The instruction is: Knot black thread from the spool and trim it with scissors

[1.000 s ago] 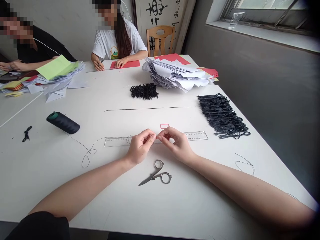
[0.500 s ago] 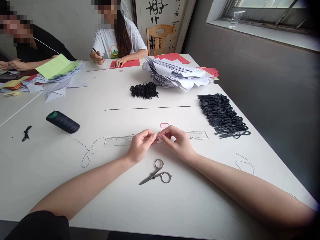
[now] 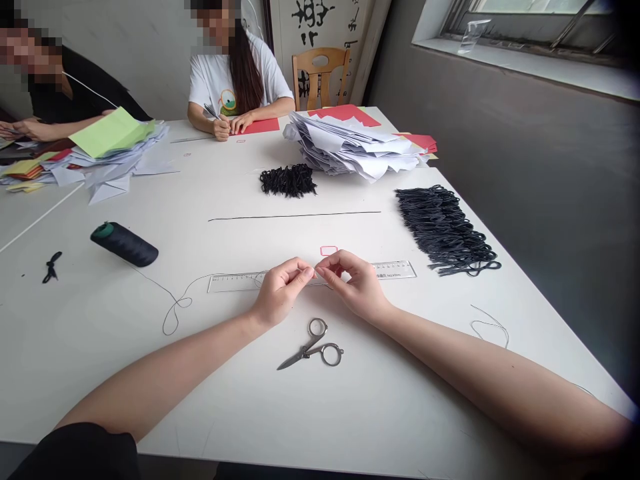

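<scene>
Over a clear ruler (image 3: 235, 283), my left hand (image 3: 283, 288) and my right hand (image 3: 354, 285) meet fingertip to fingertip, each in a pinch. Thin black thread (image 3: 193, 281) runs from the spool (image 3: 125, 244) on the left, in loose loops, to my left hand. The thread's part between the fingertips is too fine to make out clearly. Below my hands lie small metal scissors (image 3: 311, 347), blades together and handles spread. A straight black cord (image 3: 295, 216) lies beyond the ruler.
Bundled black cord loops (image 3: 445, 230) lie at right, with a smaller black bundle (image 3: 288, 181) farther back. A paper stack (image 3: 350, 147) stands behind them. Loose thread (image 3: 493, 325) lies near my right forearm. Across the table, a person (image 3: 240, 87) writes on red paper; another sits at left.
My hands stay almost in place, fingertips still together. Across the table, the writing person's pen hand has moved right and nearer, onto the red paper's edge.
</scene>
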A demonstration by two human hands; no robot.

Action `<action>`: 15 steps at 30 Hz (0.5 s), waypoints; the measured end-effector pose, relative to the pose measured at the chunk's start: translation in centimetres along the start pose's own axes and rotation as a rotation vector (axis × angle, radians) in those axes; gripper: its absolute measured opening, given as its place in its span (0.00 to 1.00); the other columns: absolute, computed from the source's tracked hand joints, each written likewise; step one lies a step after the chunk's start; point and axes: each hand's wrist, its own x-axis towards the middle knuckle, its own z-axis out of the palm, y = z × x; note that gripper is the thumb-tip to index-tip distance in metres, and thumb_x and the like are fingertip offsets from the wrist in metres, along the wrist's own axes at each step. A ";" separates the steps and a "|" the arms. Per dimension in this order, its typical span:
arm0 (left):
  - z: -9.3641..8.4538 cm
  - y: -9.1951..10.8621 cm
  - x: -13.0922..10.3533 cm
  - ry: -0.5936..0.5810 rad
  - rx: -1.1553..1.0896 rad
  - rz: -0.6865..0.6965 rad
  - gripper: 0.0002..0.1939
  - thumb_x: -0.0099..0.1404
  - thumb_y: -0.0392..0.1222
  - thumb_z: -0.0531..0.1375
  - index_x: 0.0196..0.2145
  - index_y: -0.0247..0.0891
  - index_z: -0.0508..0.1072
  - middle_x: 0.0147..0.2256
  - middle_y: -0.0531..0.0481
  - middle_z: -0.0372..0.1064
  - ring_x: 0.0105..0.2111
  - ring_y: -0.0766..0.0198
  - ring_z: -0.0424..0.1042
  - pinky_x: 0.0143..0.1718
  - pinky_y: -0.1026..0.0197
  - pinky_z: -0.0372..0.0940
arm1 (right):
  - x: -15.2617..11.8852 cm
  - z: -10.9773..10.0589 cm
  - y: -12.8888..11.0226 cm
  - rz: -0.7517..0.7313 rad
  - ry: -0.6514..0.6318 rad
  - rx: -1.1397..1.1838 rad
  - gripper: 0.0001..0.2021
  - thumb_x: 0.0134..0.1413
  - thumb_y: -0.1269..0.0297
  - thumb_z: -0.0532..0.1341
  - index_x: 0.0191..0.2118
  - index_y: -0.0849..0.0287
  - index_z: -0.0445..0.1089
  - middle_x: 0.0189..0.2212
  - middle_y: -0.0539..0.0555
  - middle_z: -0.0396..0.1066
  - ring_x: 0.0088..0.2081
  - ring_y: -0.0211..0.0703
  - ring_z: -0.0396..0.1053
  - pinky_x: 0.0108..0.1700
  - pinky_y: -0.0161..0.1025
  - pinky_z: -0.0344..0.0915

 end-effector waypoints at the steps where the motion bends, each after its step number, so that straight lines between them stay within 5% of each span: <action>1: 0.0 0.0 0.0 0.007 0.023 0.016 0.15 0.66 0.52 0.57 0.30 0.38 0.69 0.19 0.58 0.49 0.19 0.70 0.46 0.23 0.62 0.46 | 0.0 0.0 0.0 0.000 0.001 0.002 0.08 0.58 0.60 0.61 0.32 0.58 0.71 0.29 0.52 0.73 0.29 0.37 0.66 0.31 0.37 0.63; 8: -0.1 -0.4 0.1 0.066 0.096 0.084 0.14 0.68 0.49 0.55 0.30 0.37 0.70 0.23 0.55 0.56 0.24 0.68 0.52 0.27 0.62 0.50 | 0.2 -0.1 0.1 0.091 -0.017 0.057 0.11 0.55 0.56 0.63 0.32 0.60 0.74 0.30 0.53 0.75 0.26 0.35 0.64 0.29 0.37 0.62; 15: -0.4 -0.3 0.2 0.072 0.252 0.158 0.14 0.68 0.47 0.55 0.30 0.37 0.71 0.20 0.57 0.50 0.21 0.69 0.49 0.24 0.63 0.48 | 0.4 -0.1 0.2 0.210 -0.031 0.152 0.13 0.50 0.53 0.66 0.32 0.59 0.77 0.30 0.54 0.77 0.27 0.37 0.65 0.31 0.38 0.61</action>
